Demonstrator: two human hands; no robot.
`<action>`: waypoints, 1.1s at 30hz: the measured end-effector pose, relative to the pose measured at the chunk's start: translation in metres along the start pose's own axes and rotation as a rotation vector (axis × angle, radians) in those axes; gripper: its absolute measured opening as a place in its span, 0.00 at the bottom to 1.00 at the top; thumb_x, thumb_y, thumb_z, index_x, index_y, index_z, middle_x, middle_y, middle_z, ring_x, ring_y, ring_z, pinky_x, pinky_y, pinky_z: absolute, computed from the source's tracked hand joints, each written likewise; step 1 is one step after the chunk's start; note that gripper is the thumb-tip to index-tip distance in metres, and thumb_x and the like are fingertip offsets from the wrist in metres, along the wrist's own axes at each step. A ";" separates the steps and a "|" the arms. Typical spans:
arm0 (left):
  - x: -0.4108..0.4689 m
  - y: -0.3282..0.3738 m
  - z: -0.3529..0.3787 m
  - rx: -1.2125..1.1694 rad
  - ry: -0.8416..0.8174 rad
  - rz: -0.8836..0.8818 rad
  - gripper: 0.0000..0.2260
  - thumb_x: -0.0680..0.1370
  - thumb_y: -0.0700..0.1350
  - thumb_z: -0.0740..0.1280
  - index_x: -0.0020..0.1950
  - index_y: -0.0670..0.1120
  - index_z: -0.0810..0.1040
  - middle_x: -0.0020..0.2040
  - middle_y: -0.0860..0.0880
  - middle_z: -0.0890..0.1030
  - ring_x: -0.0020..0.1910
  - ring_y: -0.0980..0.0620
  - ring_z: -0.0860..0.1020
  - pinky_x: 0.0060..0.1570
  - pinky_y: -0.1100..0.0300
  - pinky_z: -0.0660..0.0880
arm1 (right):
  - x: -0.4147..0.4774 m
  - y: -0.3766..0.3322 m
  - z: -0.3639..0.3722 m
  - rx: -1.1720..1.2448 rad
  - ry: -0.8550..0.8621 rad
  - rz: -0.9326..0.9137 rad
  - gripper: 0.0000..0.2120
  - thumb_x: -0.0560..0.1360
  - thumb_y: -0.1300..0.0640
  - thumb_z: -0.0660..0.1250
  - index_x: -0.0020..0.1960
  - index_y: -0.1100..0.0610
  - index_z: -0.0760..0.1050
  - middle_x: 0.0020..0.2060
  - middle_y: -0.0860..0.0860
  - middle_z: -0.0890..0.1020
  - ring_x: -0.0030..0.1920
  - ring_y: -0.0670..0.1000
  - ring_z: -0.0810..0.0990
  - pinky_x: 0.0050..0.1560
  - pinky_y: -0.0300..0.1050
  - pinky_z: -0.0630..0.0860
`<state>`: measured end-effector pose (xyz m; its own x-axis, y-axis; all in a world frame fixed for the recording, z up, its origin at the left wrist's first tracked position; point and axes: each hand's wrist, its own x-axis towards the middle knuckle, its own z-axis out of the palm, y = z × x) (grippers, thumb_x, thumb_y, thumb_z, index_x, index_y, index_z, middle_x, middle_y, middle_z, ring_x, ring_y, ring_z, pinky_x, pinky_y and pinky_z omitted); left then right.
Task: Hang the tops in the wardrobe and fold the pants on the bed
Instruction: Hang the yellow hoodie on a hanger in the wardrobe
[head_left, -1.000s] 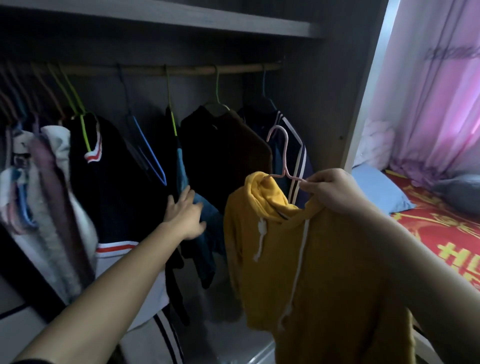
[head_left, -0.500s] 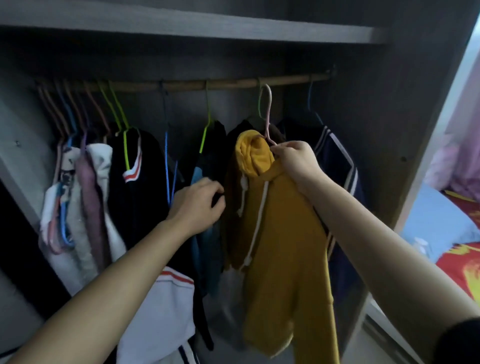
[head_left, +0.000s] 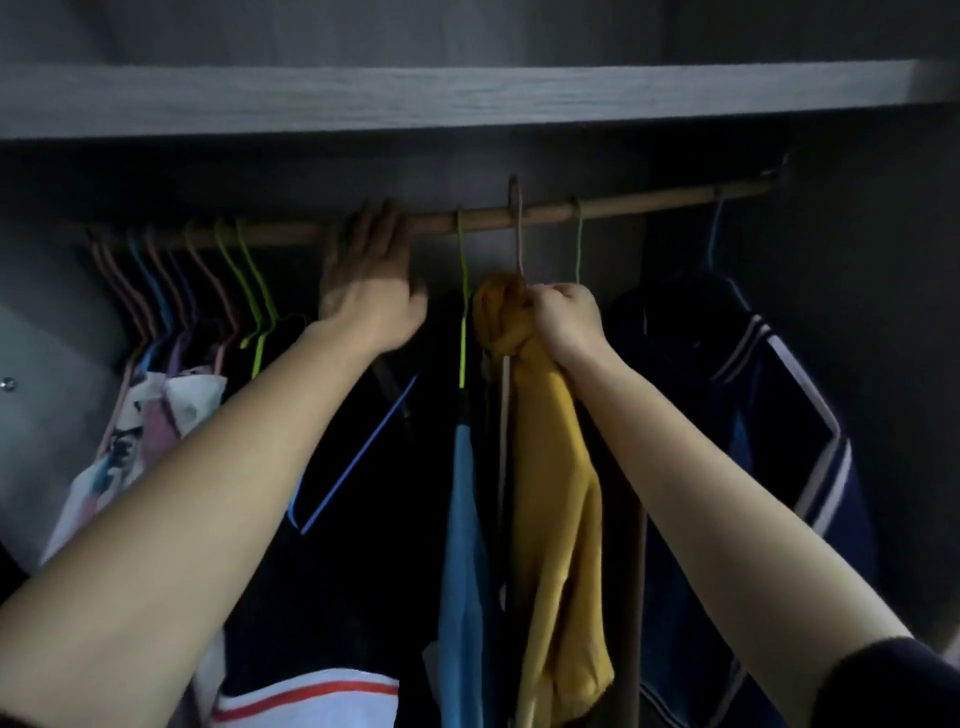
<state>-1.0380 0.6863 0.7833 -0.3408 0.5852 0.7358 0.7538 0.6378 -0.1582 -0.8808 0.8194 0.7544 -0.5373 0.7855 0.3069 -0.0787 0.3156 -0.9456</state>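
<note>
A yellow hoodie hangs from a pink hanger whose hook sits over the wooden rail inside the wardrobe. My right hand grips the hoodie's neck and the hanger just below the hook. My left hand reaches up to the rail left of the hoodie, fingers straight and touching the rail, holding nothing. A light blue top on a green hanger hangs between my two hands.
A shelf runs just above the rail. Several hangers with clothes crowd the left end. A navy striped jacket hangs at the right, next to the wardrobe's side wall. A dark top with blue trim hangs below my left arm.
My right hand has lifted the hoodie and its hook now sits over the rail. My left hand has risen from the dark clothes to the rail. The view has moved closer in.
</note>
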 end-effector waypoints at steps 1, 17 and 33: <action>-0.001 -0.003 0.006 0.011 0.005 0.001 0.35 0.73 0.48 0.67 0.77 0.43 0.61 0.79 0.45 0.58 0.78 0.44 0.55 0.74 0.39 0.51 | 0.004 0.007 0.002 0.006 -0.017 0.051 0.13 0.79 0.56 0.63 0.41 0.60 0.80 0.27 0.47 0.81 0.31 0.43 0.81 0.35 0.35 0.76; -0.052 0.017 0.009 -0.304 -0.017 -0.084 0.24 0.77 0.50 0.56 0.70 0.42 0.72 0.74 0.41 0.69 0.73 0.41 0.65 0.71 0.46 0.64 | -0.057 0.060 -0.015 -0.505 0.146 -0.374 0.24 0.81 0.46 0.62 0.73 0.54 0.70 0.65 0.53 0.76 0.65 0.52 0.74 0.65 0.50 0.73; -0.372 0.092 0.056 -0.657 -0.374 -0.018 0.23 0.81 0.47 0.55 0.77 0.49 0.63 0.76 0.45 0.65 0.77 0.46 0.60 0.71 0.45 0.64 | -0.277 0.210 -0.057 -0.880 -0.056 -0.182 0.27 0.84 0.52 0.55 0.81 0.48 0.51 0.77 0.50 0.63 0.72 0.55 0.69 0.60 0.53 0.77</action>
<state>-0.8732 0.5549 0.4582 -0.4362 0.7830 0.4434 0.8860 0.2878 0.3634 -0.7007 0.6983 0.4764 -0.6214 0.6638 0.4162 0.4924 0.7441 -0.4515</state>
